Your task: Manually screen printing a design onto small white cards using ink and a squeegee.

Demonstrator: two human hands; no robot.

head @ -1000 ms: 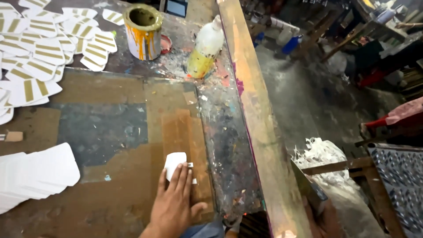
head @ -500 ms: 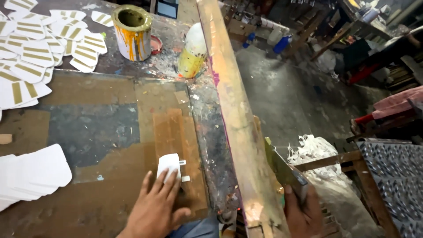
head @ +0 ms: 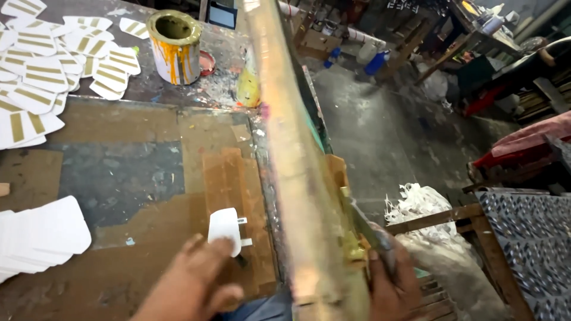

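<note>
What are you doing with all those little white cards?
A person is working at a paint-spattered table. The left hand presses its fingers on a small white card lying on brown cardboard. The right hand grips a long wooden frame, blurred by motion. A blank stack lies left; gold-striped cards and a paint can sit farther back.

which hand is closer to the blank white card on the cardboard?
Left. The left hand has its fingertips at the white card, just below it. The right hand is off past the long wooden frame, gripping it.
</note>
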